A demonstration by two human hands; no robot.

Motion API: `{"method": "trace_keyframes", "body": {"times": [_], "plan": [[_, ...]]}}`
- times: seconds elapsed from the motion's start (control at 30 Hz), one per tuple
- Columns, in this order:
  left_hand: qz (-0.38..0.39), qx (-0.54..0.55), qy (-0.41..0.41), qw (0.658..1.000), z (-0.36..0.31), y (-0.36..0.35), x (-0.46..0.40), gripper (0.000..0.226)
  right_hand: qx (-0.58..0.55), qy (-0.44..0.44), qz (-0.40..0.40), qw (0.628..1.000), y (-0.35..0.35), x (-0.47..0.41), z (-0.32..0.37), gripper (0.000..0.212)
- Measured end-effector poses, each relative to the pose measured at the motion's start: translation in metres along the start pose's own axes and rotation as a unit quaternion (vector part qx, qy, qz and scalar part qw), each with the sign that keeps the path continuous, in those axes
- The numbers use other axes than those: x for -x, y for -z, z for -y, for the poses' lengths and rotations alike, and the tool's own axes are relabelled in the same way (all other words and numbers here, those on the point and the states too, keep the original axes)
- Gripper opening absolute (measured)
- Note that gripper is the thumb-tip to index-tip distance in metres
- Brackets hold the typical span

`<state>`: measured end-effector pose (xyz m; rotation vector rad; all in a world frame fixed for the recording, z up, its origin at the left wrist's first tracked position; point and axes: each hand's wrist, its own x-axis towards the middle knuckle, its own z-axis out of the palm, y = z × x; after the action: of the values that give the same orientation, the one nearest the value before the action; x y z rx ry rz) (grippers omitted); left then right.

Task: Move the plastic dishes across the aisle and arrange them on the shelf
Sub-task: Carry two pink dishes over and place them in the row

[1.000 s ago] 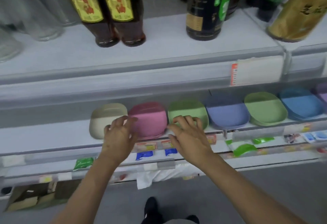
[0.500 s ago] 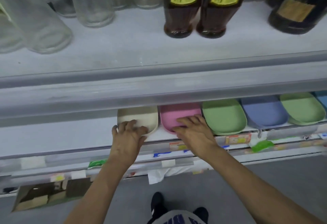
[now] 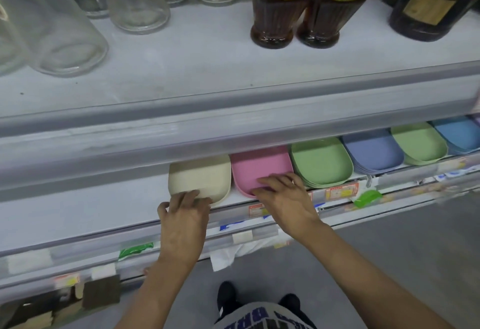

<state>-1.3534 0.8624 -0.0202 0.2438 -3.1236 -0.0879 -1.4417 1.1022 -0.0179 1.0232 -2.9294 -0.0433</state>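
A row of oval plastic dishes lies on the lower shelf [image 3: 78, 214]: a beige dish [image 3: 200, 175], a pink dish [image 3: 261, 167], a green stack [image 3: 320, 163], a violet-blue stack [image 3: 374, 150], another green dish [image 3: 418, 143] and a blue stack [image 3: 459, 132]. My left hand [image 3: 183, 222] touches the beige dish's front edge with its fingertips, thumb out to the left. My right hand [image 3: 288, 198] lies with straight fingers on the front rim of the pink dish. The upper shelf's rail hides the backs of the dishes.
The upper shelf [image 3: 181, 69] juts out above the dishes and carries clear glass jars [image 3: 65, 17] and dark sauce bottles [image 3: 275, 17]. Bare shelf surface lies left of the beige dish. Price tags line the shelf edge [image 3: 340, 193]. Grey aisle floor is below.
Both hands shifted one dish leftward: the left onto the beige dish, the right from the green onto the pink. In the last half second they barely moved.
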Motion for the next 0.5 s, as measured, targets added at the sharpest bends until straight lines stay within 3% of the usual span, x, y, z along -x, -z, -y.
{"method": "trace_keyframes", "body": {"times": [0.37,0.5], "plan": [[-0.022,-0.013,0.012,1.0,-0.011,-0.001,0.012,0.041,-0.02,-0.006,-0.029,0.999,-0.008,0.01,0.002,0.035],[-0.05,-0.008,-0.005,0.999,-0.013,-0.002,0.012,0.036,-0.038,-0.006,-0.076,0.996,0.0,0.017,-0.006,0.03]]}}
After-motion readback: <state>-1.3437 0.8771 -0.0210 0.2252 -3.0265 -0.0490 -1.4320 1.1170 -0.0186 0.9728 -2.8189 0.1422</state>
